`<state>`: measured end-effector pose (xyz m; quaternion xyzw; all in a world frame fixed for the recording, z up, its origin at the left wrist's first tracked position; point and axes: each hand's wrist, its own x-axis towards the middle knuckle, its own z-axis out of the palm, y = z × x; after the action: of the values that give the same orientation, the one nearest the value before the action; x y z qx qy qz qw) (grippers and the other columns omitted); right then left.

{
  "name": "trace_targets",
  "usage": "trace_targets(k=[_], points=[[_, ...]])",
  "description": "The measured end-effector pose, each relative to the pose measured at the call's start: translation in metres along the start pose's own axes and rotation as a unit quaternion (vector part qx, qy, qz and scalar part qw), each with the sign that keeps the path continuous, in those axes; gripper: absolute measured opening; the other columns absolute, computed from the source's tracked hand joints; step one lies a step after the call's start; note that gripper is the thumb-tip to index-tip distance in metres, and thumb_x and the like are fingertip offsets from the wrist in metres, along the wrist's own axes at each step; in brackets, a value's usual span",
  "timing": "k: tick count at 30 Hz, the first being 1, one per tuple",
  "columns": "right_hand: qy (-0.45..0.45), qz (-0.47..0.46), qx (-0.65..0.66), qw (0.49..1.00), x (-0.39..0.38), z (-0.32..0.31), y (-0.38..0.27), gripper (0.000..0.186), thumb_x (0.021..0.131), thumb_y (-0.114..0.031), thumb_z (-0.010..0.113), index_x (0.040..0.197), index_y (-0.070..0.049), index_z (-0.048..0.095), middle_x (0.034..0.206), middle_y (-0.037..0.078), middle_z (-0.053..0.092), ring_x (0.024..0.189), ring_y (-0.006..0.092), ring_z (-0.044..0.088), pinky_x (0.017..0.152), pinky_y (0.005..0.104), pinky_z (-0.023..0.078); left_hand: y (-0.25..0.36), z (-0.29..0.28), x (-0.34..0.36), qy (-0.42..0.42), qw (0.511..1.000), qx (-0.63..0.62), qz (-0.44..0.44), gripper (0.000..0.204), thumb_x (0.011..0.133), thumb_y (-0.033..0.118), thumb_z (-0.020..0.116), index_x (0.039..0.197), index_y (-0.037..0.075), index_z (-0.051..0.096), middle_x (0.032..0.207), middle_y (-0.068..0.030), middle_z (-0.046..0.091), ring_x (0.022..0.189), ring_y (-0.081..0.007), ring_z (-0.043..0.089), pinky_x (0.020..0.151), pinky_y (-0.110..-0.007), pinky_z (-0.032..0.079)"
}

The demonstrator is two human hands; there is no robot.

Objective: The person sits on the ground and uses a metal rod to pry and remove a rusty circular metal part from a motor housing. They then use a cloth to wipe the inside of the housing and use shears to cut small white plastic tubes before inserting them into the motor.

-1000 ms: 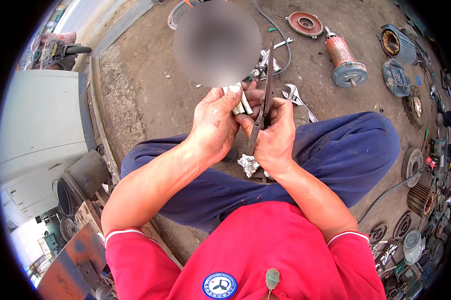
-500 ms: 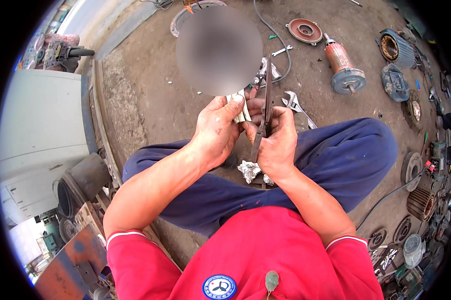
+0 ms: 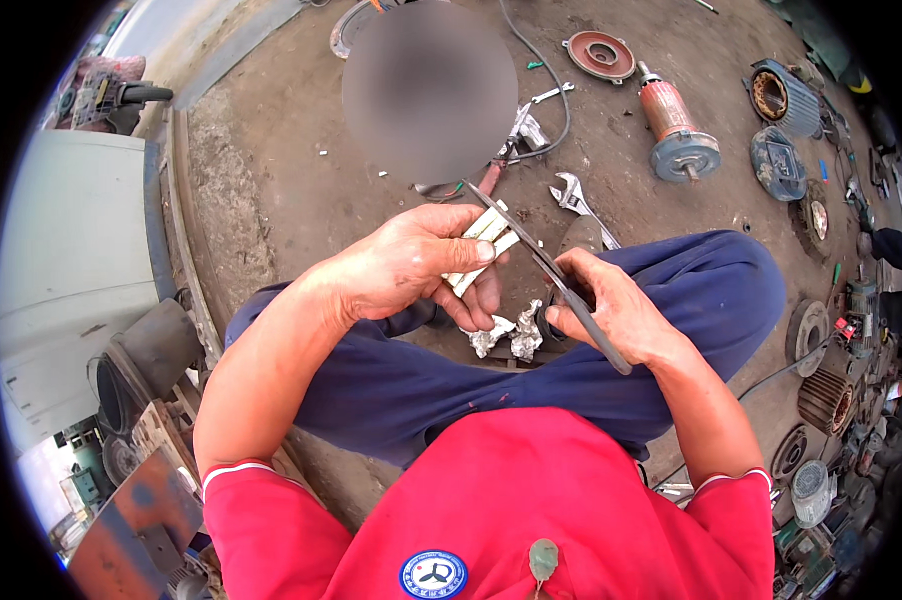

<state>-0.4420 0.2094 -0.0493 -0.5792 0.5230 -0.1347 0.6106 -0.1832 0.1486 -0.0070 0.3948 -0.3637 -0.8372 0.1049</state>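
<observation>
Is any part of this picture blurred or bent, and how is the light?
Head view: even daylight, no glare; a round blurred patch covers the ground above the left hand; the right hand and its dark scissors are sharp; fisheye bends edges near the black rim.

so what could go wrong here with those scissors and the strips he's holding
1. The scissors in the right hand have their blades right by the left hand fingertips pinching the pale strips, so a slip could nick a finger.
2. The strips sit in a loose fingertip grip; they might shift and cut crooked.
3. Offcuts may drop among the crumpled scraps between the legs.
</observation>
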Motion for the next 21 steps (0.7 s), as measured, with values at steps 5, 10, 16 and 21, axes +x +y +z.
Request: trace_targets(k=[5, 10, 16, 21], points=[[0.011, -0.023, -0.004, 1.000, -0.003, 0.006, 0.003, 0.038, 0.083, -0.022, 0.073, 0.105, 0.005, 0.058, 0.078, 0.014, 0.062, 0.073, 0.0195, 0.059, 0.070, 0.0355, 0.048, -0.003, 0.000, -0.001, -0.016, 0.999, 0.016, -0.025, 0.026, 0.099, 0.024, 0.061, 0.112, 0.001, 0.057, 0.084, -0.0137, 0.068, 0.079, -0.0266, 0.071, 0.070, -0.042, 0.062], [0.044, -0.036, -0.015, 0.998, -0.008, 0.020, 0.009, 0.029, 0.082, -0.017, 0.073, 0.094, 0.006, 0.060, 0.065, 0.012, 0.059, 0.059, 0.0153, 0.056, 0.057, 0.0339, 0.046, -0.006, -0.004, -0.004, -0.039, 0.998, 0.033, -0.046, 0.027, 0.100, 0.025, 0.060, 0.111, 0.001, 0.057, 0.081, -0.0139, 0.067, 0.077, -0.0277, 0.071, 0.070, -0.040, 0.061], [0.018, 0.042, -0.004, 0.999, -0.015, 0.031, 0.014, 0.025, 0.086, -0.017, 0.072, 0.091, 0.005, 0.063, 0.062, 0.007, 0.060, 0.058, 0.0073, 0.051, 0.052, 0.0305, 0.043, -0.015, -0.010, -0.004, -0.059, 0.993, 0.041, -0.093, 0.033, 0.100, 0.032, 0.059, 0.111, 0.001, 0.056, 0.083, -0.0137, 0.067, 0.078, -0.0278, 0.071, 0.069, -0.038, 0.060], [0.080, 0.055, -0.056, 0.994, -0.012, 0.035, 0.026, 0.031, 0.085, -0.024, 0.073, 0.092, 0.005, 0.064, 0.067, 0.014, 0.065, 0.060, 0.0191, 0.062, 0.057, 0.0365, 0.048, -0.001, -0.014, -0.004, -0.065, 0.993, 0.072, -0.067, 0.028, 0.101, 0.028, 0.058, 0.111, 0.002, 0.057, 0.083, -0.0132, 0.068, 0.082, -0.0265, 0.071, 0.072, -0.037, 0.059]])
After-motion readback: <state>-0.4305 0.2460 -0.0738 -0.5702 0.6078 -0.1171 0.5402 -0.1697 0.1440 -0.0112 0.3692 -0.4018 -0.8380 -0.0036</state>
